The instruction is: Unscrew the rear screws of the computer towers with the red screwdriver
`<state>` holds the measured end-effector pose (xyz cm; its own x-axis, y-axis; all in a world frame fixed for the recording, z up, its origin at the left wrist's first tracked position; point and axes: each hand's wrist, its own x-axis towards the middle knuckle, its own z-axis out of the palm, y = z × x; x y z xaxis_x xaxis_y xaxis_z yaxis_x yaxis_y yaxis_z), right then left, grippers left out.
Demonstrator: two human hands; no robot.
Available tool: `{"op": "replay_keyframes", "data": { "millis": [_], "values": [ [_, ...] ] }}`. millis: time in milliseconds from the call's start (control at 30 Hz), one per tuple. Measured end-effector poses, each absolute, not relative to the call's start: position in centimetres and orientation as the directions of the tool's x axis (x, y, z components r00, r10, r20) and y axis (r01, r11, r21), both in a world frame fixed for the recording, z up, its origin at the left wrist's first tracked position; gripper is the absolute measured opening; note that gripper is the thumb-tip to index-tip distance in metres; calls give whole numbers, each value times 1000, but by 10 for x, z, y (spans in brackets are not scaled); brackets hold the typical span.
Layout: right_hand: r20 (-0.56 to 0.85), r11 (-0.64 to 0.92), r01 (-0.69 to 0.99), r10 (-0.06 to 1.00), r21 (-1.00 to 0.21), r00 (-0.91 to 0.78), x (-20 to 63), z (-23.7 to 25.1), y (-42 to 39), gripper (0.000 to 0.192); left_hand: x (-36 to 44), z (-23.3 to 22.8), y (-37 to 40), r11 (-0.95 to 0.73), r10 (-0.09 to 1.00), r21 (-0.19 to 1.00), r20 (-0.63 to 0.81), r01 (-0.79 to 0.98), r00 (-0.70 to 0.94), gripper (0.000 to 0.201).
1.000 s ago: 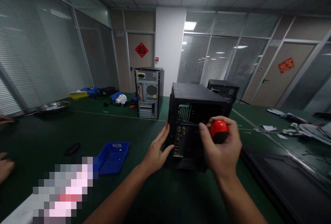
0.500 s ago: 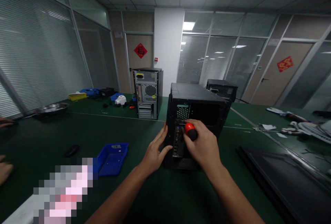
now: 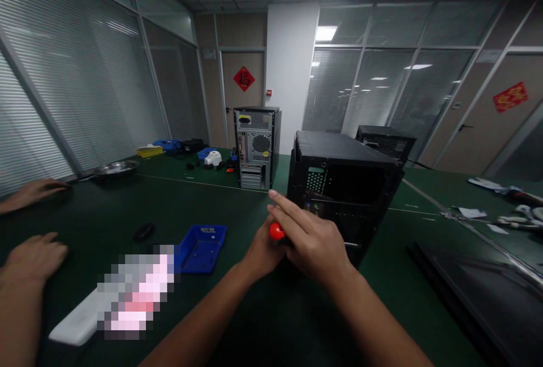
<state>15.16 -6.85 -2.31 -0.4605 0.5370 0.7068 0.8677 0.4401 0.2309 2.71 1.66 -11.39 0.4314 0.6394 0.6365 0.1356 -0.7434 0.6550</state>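
Observation:
A black open computer case (image 3: pixel 345 155) stands on the green table (image 3: pixel 106 208) in front of me. My right hand (image 3: pixel 311 240) sits at its lower left corner, fingers stretched over a screwdriver whose red handle end (image 3: pixel 276 232) peeks out under them. My left hand (image 3: pixel 259 255) lies just behind and below, touching the right hand and mostly hidden by it; whether it grips anything is unclear. The screwdriver's shaft is hidden.
A blue tray (image 3: pixel 201 248) and a small black object (image 3: pixel 144 232) lie to the left. A second tower (image 3: pixel 257 149) and a third case (image 3: pixel 384 141) stand behind. A black side panel (image 3: pixel 466 282) lies on the right. Another person's hands (image 3: pixel 34 251) rest at the left edge.
My right hand has dropped from the case's rear ports to its lower left corner, bringing the screwdriver onto my left hand. The view has shifted left, showing more of the other person's hands.

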Motion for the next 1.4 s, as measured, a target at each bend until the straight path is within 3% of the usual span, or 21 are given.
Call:
{"op": "replay_keyframes", "data": {
  "millis": [167,333,433,567,667,767,900,1233,1400],
  "values": [
    [581,313,926,722,210,-376,135,-29,-61,66,9,-100,8,-707,670,677,548,205,501,59],
    [583,222,958,760,182,-287,128,-33,-59,69,-33,-85,3,-748,659,554,552,366,511,59],
    [587,176,968,770,179,-249,125,-35,-57,65,-63,-81,20,-675,738,534,514,510,438,39],
    [586,149,969,774,199,-239,124,-39,-56,61,-104,-76,52,-543,818,440,468,715,334,34],
    [573,138,966,782,221,-243,125,-41,-58,60,-130,-74,69,-418,907,269,186,868,379,35],
    [547,140,959,796,248,-258,126,-42,-60,57,-140,-82,77,-378,919,208,-29,902,392,25],
    [500,124,954,829,273,-251,126,-39,-63,57,-135,-102,84,-379,909,166,-115,910,399,19],
    [259,142,901,929,411,-264,125,-35,-64,38,-129,-119,94,-391,898,106,-173,914,404,22],
    [134,241,842,930,483,-343,134,-43,-63,41,-128,-116,89,-385,906,101,-150,918,396,27]
  ]
}}
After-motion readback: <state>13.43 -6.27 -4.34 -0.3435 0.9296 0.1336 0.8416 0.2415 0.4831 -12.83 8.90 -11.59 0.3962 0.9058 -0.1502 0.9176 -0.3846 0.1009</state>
